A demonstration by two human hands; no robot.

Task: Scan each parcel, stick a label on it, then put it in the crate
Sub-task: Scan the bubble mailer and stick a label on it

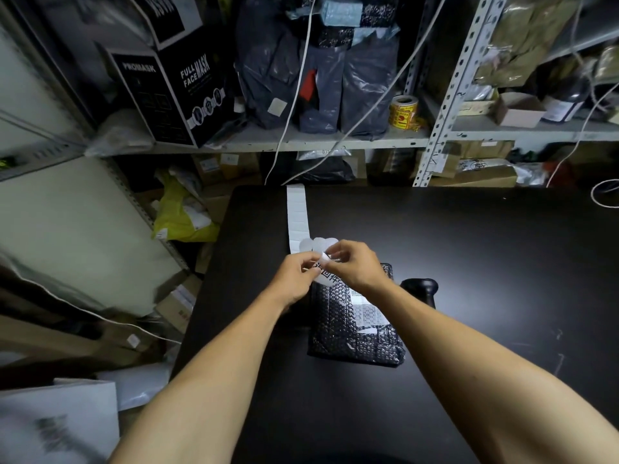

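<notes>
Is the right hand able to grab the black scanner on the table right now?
Probably not at once: the right hand is pinching a label together with the left hand. The scanner lies close beside its wrist, with nothing blocking it.

A cramped stockroom or packing room; far metal shelving [445,95] crammed with grey mailer bags [321,82], cardboard boxes [482,177] and a sticker roll [403,112]; cartons [174,303] piled left of the black table [469,262].

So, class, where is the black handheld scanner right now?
The scanner lies on the black table, just right of the bubble-wrapped parcel, beside the right forearm.
</notes>
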